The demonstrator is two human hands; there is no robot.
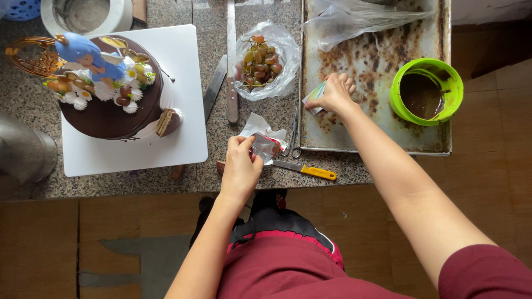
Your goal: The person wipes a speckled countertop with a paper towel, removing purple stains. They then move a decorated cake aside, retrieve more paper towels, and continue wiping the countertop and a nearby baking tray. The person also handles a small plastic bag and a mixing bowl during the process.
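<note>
Seen from above: left hand (239,166) pinching a small shiny wrapper (265,147) at the edge of the granite counter (22,94), just beside a crumpled white paper (260,126). Right hand (334,93) stretched out over a rusty baking tray (377,66), gripping a small green and white packet (316,95). Lay close by: a yellow-handled cutter (306,169), a long knife (231,61), and a clear bag of grapes (260,62). Stood left on a white board (183,99): a chocolate cake (108,88) topped with flowers and a blue-haired figurine. Sat on the tray's right edge: a green bowl (425,91) of brown sauce.
</note>
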